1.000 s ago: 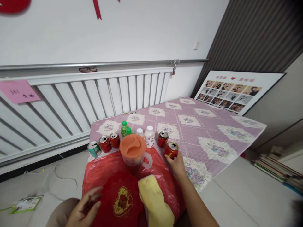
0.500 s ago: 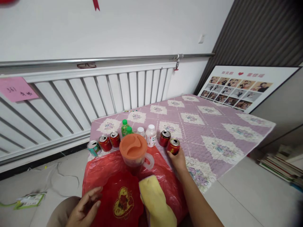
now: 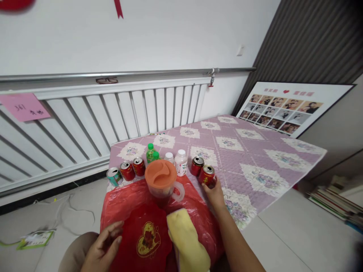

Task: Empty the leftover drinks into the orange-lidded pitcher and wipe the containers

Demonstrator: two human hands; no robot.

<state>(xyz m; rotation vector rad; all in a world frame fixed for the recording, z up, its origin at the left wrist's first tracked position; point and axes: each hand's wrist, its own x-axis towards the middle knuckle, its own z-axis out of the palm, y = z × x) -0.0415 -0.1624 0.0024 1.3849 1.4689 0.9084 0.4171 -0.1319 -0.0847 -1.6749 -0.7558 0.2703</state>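
Red can [image 3: 207, 175] is what the right hand [image 3: 214, 192] has a grip on, thumb in front, fingers round the side. Biggest thing around is the table [image 3: 252, 151] with the floral cover, and the can's upright there, just right of the red plastic [image 3: 115, 200] at the near end. Over that plastic there's a red tray [image 3: 133, 228] with a gold heart; the left hand [image 3: 104, 243] is at its left edge, half curled, decent gap between thumb and fingers. Yellow cloth [image 3: 188, 238] is beside the tray, orange-lidded jug [image 3: 160, 189] beyond. Then two white bottles [image 3: 181, 166], two green-capped bottles [image 3: 150, 153], three cans [image 3: 127, 172] in a row on the left, and a dark-rimmed can [image 3: 195, 168] right behind the held one, can't tell if they touch.
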